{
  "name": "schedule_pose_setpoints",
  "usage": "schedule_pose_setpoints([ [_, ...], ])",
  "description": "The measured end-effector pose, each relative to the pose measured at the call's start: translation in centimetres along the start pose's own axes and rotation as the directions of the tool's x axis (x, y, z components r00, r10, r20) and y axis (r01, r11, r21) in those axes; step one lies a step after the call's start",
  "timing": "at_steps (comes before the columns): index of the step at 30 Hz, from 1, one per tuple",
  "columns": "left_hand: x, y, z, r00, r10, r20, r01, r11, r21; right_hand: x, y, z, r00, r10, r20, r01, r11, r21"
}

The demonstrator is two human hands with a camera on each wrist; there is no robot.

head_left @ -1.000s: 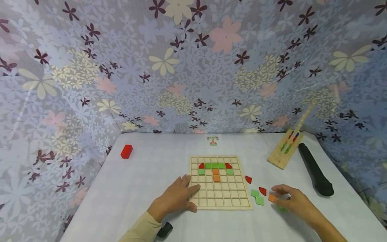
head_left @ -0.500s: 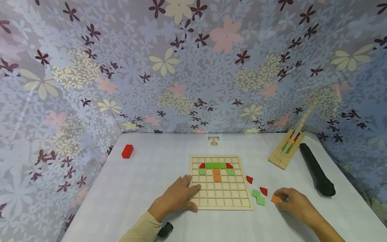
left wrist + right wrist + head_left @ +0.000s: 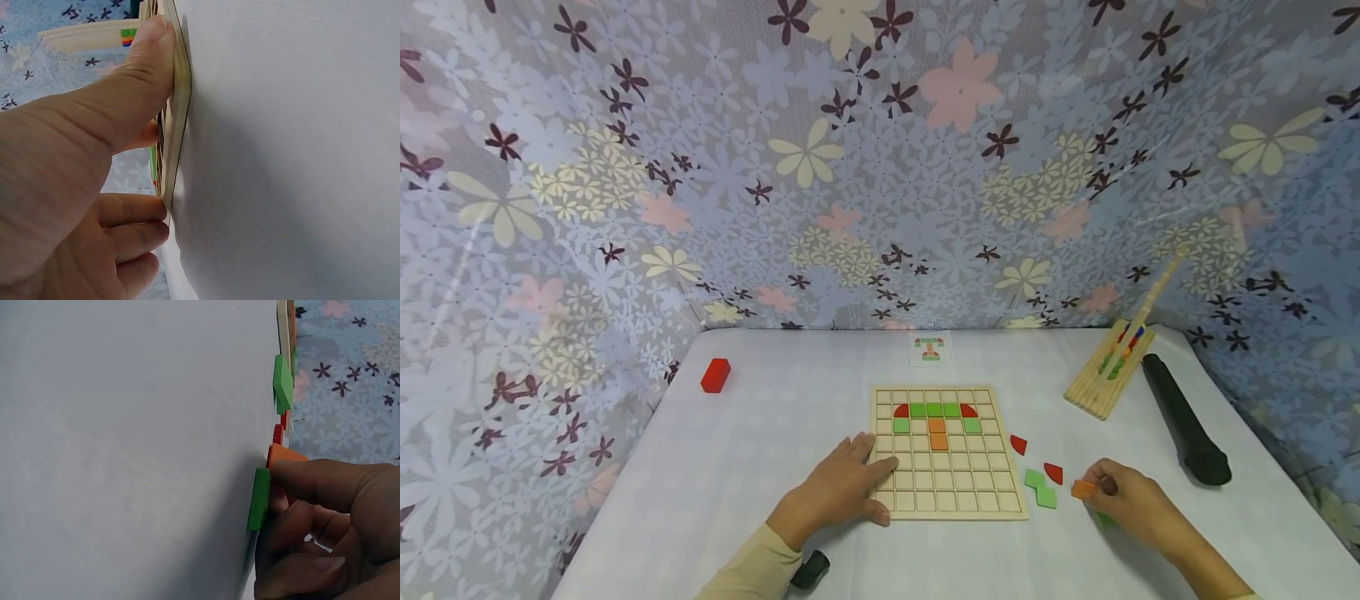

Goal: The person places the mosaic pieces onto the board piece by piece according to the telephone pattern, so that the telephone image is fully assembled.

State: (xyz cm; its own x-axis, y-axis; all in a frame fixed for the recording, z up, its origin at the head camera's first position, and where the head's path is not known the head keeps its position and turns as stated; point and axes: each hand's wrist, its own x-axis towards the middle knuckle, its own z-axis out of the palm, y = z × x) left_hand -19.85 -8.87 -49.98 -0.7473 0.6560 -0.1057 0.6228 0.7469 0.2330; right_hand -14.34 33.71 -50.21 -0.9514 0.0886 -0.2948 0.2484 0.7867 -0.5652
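Orange tile (image 3: 1083, 489) is what I've got pinched in the fingertips of my right hand (image 3: 1131, 504), on the right half of the table (image 3: 760, 450), between the board and the table's right edge. Looks a bit tipped, free end poking left toward the board. From my head cam it seems longest left to right, but my fingers cover part of it, so I can't really call the long axis. Can't tell if it touches the tabletop either.

Just beside it, partly under my hand, there's a green tile (image 3: 259, 500). Two more green ones (image 3: 1047, 497) lie corner to corner near the board's right edge, with a red wedge (image 3: 1053, 473) close by and another red wedge (image 3: 1018, 445) farther up that edge.

As for my left hand (image 3: 835, 483), it's resting on the board's near left corner and left edge, fingers fairly straight, not wrapped around anything. On the board (image 3: 955, 479) the pieces form a T-ish shape: crossbar toward the table's far edge, two-orange stem pointing back at me. Picture card (image 3: 931, 350) sits by the middle of that far edge.
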Motion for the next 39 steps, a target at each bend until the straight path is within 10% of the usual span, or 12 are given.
schedule_pose_setpoints([
  [10,0.0,0.0,-0.1,1.000,-0.005,0.003,0.005,1.000,0.004,-0.2,0.7,-0.3,0.998,0.063,-0.005,-0.059,0.964,0.261],
  [39,0.0,0.2,-0.2,1.000,-0.013,0.013,0.013,1.000,0.029,1.0,-5.9,0.0,0.957,-0.280,0.079,0.182,0.789,0.587],
])
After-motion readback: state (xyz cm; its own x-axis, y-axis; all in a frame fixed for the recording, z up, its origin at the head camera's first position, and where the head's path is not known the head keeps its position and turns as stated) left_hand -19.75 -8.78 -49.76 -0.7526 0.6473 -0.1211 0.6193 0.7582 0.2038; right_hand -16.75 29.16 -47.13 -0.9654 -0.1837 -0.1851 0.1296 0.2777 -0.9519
